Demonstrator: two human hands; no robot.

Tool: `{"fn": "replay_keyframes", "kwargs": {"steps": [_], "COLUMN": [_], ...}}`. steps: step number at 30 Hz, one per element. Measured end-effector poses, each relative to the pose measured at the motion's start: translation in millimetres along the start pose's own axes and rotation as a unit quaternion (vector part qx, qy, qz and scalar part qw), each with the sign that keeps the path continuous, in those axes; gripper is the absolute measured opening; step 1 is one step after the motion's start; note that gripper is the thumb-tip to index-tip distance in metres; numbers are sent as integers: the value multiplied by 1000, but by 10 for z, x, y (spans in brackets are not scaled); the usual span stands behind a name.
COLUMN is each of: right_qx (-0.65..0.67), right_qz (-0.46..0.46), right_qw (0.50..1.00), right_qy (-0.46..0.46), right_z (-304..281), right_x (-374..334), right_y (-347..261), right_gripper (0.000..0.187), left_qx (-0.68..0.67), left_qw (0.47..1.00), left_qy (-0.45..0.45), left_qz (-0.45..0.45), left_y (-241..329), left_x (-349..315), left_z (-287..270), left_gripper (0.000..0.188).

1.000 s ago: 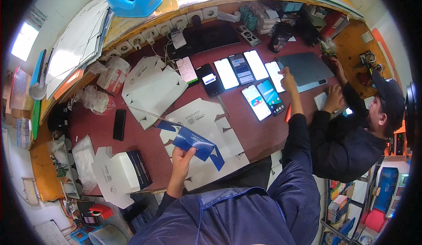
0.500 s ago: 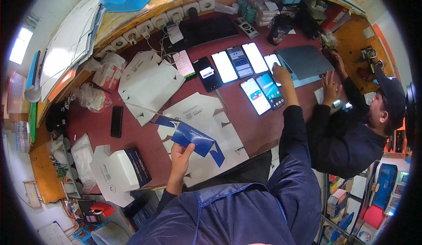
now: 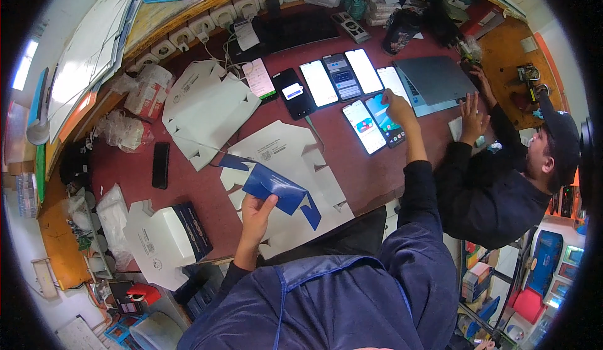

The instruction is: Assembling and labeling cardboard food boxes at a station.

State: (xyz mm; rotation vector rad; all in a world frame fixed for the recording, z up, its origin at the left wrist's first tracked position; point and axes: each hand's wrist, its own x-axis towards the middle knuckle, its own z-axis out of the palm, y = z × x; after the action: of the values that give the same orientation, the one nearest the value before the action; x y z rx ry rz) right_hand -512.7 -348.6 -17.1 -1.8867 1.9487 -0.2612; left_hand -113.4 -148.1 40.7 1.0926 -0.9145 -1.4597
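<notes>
In front of you, eight flat rectangular phones with lit screens [image 3: 319, 83] lie across the far middle, and one black phone with a dark screen [image 3: 161, 165] on the left. You also have one glossy blue folded card [image 3: 276, 188] and, far right, one grey laptop [image 3: 438, 77].

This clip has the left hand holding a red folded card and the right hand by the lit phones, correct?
Wrong colour: the head view shows the left hand holding a blue folded card and the right hand by the lit phones.
</notes>
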Motion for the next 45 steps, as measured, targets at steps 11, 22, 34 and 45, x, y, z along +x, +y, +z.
{"fn": "replay_keyframes", "kwargs": {"steps": [11,22,34,45], "right_qx": [81,69,-2,-102], "right_qz": [-61,5,-106,77], "right_qw": [990,996,984,985], "right_qy": [98,48,140,112], "right_z": [81,-15,342,-76], "right_x": [-44,123,1692,1301], "right_y": [196,163,154,531], "right_gripper": [31,31,34,34], "left_qx": [-3,-2,34,40], "left_qw": [1000,1000,998,997], "left_qy": [-3,-1,-15,-23], "left_qz": [5,6,-42,-61], "left_y": [45,61,-71,-346], "left_x": [-8,36,203,511], "left_z": [-2,-41,41,256], "left_gripper": [28,28,24,21]}}
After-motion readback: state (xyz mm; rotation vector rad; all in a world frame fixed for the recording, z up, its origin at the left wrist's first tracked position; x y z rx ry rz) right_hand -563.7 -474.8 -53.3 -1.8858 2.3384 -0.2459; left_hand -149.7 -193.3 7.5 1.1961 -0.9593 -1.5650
